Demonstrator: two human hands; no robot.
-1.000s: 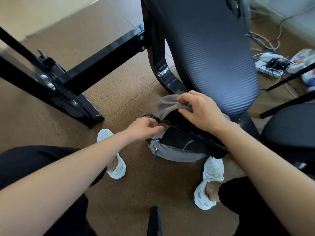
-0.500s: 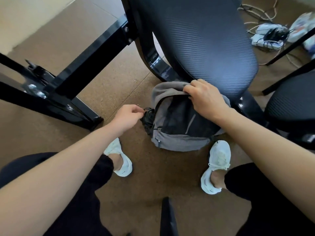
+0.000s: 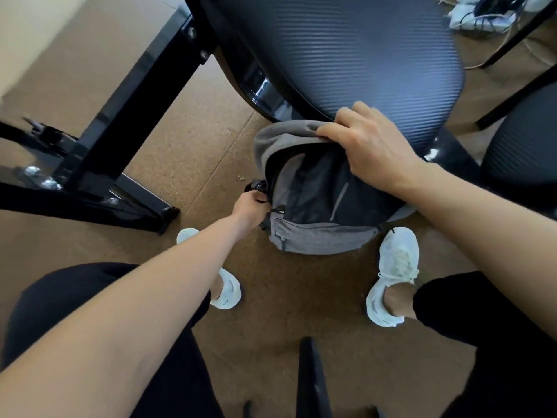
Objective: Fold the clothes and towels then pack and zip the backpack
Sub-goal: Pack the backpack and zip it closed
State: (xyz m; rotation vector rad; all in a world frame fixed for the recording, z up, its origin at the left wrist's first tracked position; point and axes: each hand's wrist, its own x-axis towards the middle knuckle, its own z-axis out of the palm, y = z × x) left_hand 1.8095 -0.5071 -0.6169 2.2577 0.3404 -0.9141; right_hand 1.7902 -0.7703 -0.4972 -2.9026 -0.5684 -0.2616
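Note:
A grey and black backpack [image 3: 313,233] stands on the floor between my feet, leaning against a black chair. My right hand [image 3: 367,146] grips the grey fabric at the top of the backpack. My left hand [image 3: 251,206] is closed at the backpack's left side, pinching the zipper area beside a black strap. No clothes or towels show outside the bag.
A black mesh chair seat [image 3: 346,52] hangs over the backpack, with a second chair [image 3: 524,137] at the right. A black table frame [image 3: 99,164] stands at the left on the brown floor. Cables and a power strip [image 3: 482,13] lie at the far right.
My left hand slid from the top of the backpack down along its left side. The bag's opening, gaping a second ago, now looks drawn together. My right hand stayed on the top.

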